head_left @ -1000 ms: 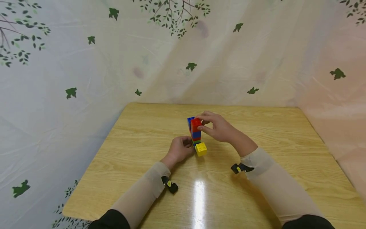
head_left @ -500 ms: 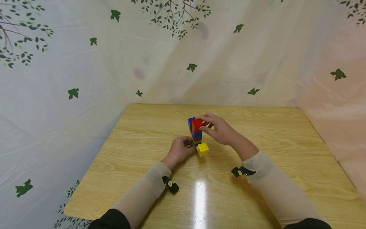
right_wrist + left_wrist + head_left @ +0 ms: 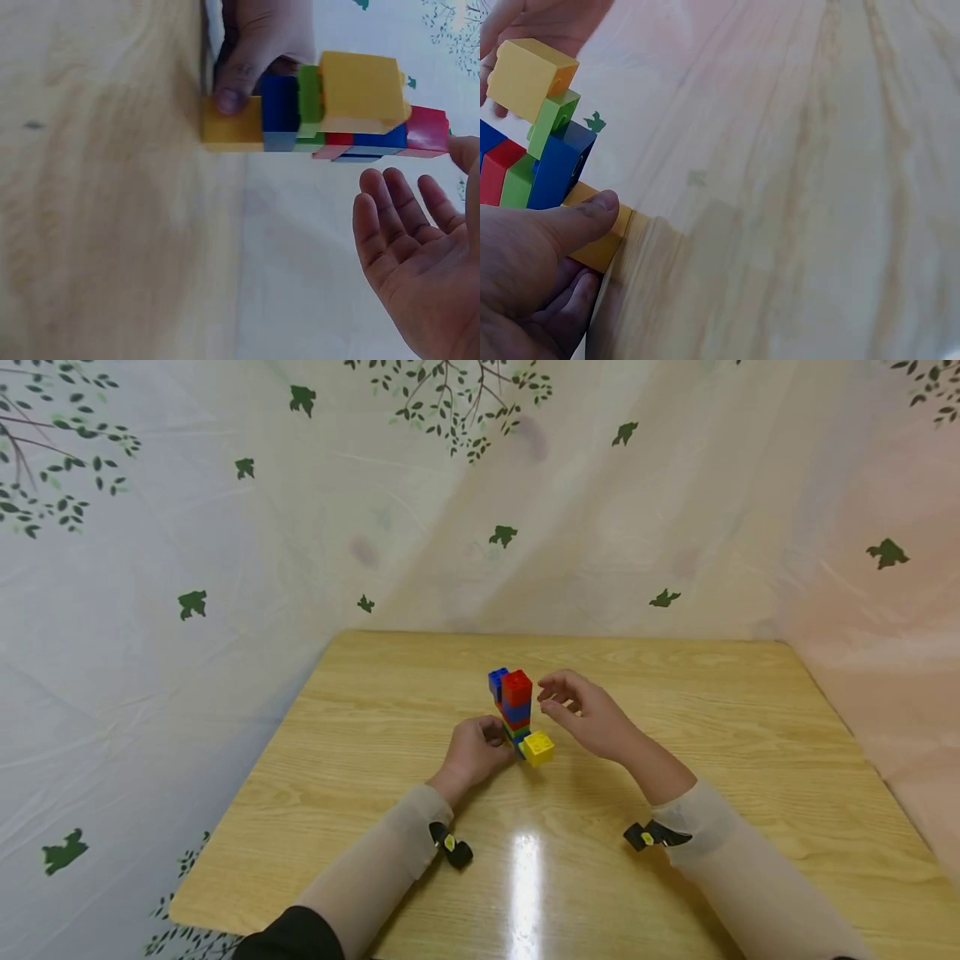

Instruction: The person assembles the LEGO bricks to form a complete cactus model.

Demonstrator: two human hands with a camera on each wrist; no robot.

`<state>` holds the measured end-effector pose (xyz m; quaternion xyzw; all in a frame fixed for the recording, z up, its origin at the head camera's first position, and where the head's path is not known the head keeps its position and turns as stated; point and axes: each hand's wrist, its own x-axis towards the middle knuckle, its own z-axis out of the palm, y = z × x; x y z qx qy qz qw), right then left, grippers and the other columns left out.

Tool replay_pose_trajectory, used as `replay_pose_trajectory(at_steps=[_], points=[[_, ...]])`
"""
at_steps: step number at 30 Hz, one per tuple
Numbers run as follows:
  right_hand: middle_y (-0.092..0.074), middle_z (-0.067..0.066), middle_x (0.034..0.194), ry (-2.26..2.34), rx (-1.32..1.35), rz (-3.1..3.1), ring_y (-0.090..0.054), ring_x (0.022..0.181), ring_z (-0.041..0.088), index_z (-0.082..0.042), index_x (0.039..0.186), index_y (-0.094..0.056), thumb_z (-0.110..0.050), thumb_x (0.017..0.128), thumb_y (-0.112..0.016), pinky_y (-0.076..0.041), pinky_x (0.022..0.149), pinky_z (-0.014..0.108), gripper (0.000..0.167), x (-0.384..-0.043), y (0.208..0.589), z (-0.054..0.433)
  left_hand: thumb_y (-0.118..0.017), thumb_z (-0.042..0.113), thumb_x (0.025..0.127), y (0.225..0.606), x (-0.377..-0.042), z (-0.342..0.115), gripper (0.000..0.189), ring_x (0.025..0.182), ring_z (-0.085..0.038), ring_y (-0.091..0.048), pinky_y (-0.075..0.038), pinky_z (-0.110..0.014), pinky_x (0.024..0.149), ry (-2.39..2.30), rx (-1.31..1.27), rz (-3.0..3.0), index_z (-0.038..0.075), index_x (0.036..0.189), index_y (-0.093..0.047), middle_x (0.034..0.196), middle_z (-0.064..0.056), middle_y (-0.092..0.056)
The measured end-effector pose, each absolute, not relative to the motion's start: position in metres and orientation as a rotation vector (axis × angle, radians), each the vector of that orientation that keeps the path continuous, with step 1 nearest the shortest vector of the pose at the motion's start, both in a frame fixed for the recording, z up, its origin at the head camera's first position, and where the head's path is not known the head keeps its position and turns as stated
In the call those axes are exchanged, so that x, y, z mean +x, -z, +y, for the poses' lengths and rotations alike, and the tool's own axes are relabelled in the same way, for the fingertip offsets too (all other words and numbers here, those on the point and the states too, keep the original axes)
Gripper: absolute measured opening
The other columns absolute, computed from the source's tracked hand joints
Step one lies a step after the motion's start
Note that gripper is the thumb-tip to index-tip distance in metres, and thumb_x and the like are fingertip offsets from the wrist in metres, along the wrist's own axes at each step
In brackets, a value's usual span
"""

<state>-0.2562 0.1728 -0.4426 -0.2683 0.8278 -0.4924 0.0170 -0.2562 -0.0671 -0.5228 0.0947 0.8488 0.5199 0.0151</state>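
A tower of toy building bricks stands on the wooden table, and my left hand grips its yellow bottom brick between thumb and fingers. Above that come a blue brick and green ones. Out to the near side juts another yellow brick. A red brick tops the tower, with a blue brick standing at its far left. Just right of the top hovers my right hand, apart from the bricks, its fingers loosely bent and holding nothing.
The wooden table spreads out around the tower. Behind and at both sides hangs a pale cloth printed with leaves and branches. Each wrist wears a small black camera.
The right hand has let go of the red top brick and drawn back to the right. The tower has turned slightly, its jutting yellow brick swinging right. The left hand keeps its hold.
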Motion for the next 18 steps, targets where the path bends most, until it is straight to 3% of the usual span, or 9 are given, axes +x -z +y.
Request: replay_pose_trajectory(at_steps=[5, 12, 18], points=[[-0.066, 0.003, 0.111, 1.515, -0.792, 2.535, -0.062, 0.102, 0.023, -0.013, 0.119, -0.056, -0.031, 0.106, -0.066, -0.053, 0.088, 0.044, 0.025, -0.247, 0.452, 0.182, -0.094, 0.014, 0.077, 0.522, -0.254, -0.063, 0.032, 0.095, -0.016, -0.071, -0.061, -0.031, 0.087, -1.579, 0.287, 2.703, 0.007, 0.099, -0.072, 0.100, -0.002, -0.076], [-0.063, 0.000, 0.119, 1.292, -0.881, 2.677, -0.061, 0.106, 0.022, -0.016, 0.130, -0.053, -0.030, 0.085, -0.091, -0.059, 0.087, 0.048, 0.060, -0.238, 0.462, 0.182, -0.096, 0.029, 0.077, 0.521, -0.250, -0.057, 0.047, 0.090, -0.014, -0.069, -0.060, -0.034, 0.084, -1.405, 0.231, 2.853, 0.008, 0.112, -0.072, 0.102, -0.002, -0.076], [-0.066, 0.002, 0.116, 1.095, -0.902, 2.884, -0.064, 0.100, 0.021, -0.010, 0.130, -0.054, -0.021, 0.082, -0.093, -0.059, 0.084, 0.040, 0.062, -0.235, 0.468, 0.179, -0.096, 0.033, 0.077, 0.519, -0.248, -0.053, 0.048, 0.085, -0.013, -0.067, -0.058, -0.034, 0.080, -1.329, 0.250, 2.914, 0.011, 0.113, -0.073, 0.098, 0.001, -0.076]])
